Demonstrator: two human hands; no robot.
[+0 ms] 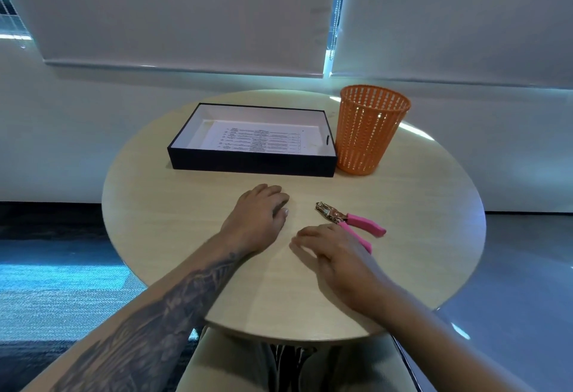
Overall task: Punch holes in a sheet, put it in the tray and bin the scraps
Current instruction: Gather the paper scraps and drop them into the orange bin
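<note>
Meanwhile, both hands, left [259,216] and right [333,250], empty and flat beside the hole punch [350,221], sheet [257,140] in tray [251,163].

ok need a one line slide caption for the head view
Both hands, left and right, rest on the round table beside a pink-handled hole punch; printed sheet in tray.

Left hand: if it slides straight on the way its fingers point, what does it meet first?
Most likely the near dark wall of the tray. The left hand lies flat on the table, fingers aimed away from the person, slightly right. Bare tabletop lies between; the orange bin looks too far right.
</note>
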